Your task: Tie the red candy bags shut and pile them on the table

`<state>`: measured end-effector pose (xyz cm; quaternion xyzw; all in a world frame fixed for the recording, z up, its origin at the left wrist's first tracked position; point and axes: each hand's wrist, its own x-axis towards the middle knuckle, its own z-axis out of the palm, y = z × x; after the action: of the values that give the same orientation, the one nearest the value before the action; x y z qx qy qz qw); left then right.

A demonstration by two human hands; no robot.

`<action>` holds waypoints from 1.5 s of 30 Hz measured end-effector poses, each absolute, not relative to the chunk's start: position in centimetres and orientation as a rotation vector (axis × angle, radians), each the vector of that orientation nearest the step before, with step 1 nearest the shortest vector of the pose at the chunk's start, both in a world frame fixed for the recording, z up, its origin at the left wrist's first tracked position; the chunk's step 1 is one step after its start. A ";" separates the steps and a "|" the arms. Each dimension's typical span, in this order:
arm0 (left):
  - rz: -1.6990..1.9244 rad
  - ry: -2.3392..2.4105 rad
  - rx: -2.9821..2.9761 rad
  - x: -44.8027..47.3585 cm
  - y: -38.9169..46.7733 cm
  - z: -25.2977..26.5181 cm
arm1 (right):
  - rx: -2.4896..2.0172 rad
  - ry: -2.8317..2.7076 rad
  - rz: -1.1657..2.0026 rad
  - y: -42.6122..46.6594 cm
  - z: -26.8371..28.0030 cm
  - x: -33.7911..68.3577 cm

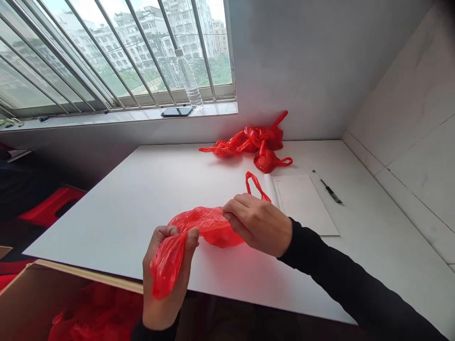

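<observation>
1. The red plastic bag extends between both hands at the near part of the surface. Whether its underside touches the surface cannot be determined.
2. The left hand is narrow, with thumb and fingers gripping a gathered section of the bag. This section lies over the palm.
3. The right hand is also narrow, back upward, with bent fingers pinching the bag's right portion. The back of the hand partly hides the contact.
4. A red loop projects just beyond the right hand.
5. The notebook lies beyond the right forearm, with the pen just to its right.
6. Bunched red bags rest at the rear of the surface, near the wall.
7. The cardboard box, at the near left, contains red material.
8. A clear bottle stands beside a phone on the windowsill.
</observation>
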<state>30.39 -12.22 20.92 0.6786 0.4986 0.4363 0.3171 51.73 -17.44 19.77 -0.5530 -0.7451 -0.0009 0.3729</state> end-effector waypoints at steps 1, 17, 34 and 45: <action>1.146 1.329 1.771 30.3 -12.2 20.8 | -1.458 -1.932 0.000 -17.7 20.0 51.7; 1.027 1.222 1.651 29.9 -12.8 21.8 | -1.631 -1.678 0.012 -17.4 19.9 52.2; 1.071 1.046 1.170 31.5 -12.4 23.3 | -1.885 -2.269 0.306 -17.8 17.9 51.2; 1.153 1.108 1.284 32.3 -12.8 21.6 | -1.402 -2.120 -0.118 -16.6 17.1 47.9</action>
<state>32.29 -12.76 21.58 0.5353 0.4619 0.4805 0.5189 47.95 -16.60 17.14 -0.5266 -0.7963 -0.0442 0.2944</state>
